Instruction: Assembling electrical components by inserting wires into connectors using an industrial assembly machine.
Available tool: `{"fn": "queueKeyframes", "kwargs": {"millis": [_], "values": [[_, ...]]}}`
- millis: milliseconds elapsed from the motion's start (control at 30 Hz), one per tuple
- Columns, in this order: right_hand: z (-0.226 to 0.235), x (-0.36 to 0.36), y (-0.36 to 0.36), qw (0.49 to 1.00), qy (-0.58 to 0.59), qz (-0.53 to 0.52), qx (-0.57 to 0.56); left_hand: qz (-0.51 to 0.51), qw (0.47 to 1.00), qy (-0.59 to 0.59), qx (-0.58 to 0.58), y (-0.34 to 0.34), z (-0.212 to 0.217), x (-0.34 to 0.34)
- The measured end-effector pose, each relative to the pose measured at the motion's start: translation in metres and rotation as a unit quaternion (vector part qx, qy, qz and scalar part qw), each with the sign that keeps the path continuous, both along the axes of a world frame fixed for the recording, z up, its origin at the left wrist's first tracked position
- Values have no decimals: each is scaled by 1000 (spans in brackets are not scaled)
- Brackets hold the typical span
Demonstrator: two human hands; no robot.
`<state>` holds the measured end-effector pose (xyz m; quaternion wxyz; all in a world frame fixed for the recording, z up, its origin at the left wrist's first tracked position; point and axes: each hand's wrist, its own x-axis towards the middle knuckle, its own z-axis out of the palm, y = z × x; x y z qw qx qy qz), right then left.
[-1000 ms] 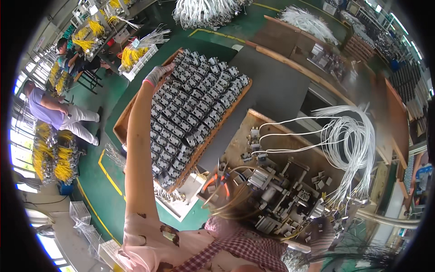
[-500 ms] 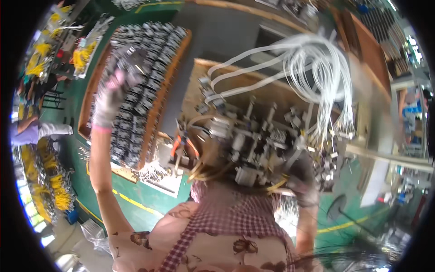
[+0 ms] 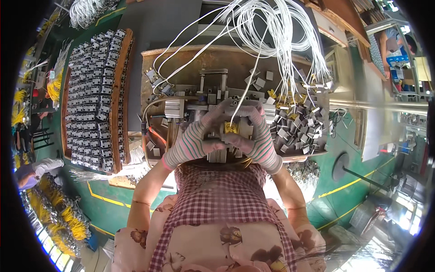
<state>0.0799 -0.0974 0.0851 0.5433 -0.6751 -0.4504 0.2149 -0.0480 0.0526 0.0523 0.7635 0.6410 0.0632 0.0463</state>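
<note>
Factory floor, green w/ yellow lines, seen from above our own head. Wooden worktop (image 3: 181,59) sits in front of us, crowded w/ a metal jig (image 3: 213,97) at its centre.

Our left hand (image 3: 199,138) and right hand (image 3: 253,136), both in striped knit gloves, meet over the jig. Fingers of both are curled narrow around a small yellow part (image 3: 231,128), pinched between them just above the jig, probably so it stays square to the fixture. A white wire (image 3: 247,84) runs up from the part to a big wire bundle (image 3: 272,27) looped over the worktop's far side, which keeps slack out of the way.

Right of the hands lies a pile of grey parts (image 3: 301,127), close enough to grab w/o leaning. Left of the worktop, a long tray (image 3: 122,99) holds rows of grey pieces, packed neatly, apart from the loose pile.

Yellow wire bunches (image 3: 68,222) lie on the floor at far left, near another person (image 3: 34,170) bent low. We wear a checked apron (image 3: 217,204) over a floral top.
</note>
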Motion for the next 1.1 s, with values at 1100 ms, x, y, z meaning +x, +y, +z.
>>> {"fn": "queueKeyframes", "kwargs": {"millis": [1100], "values": [[-66, 22, 28, 941, -303, 40, -149, -11, 802, -31, 596, 20, -33, -11]]}}
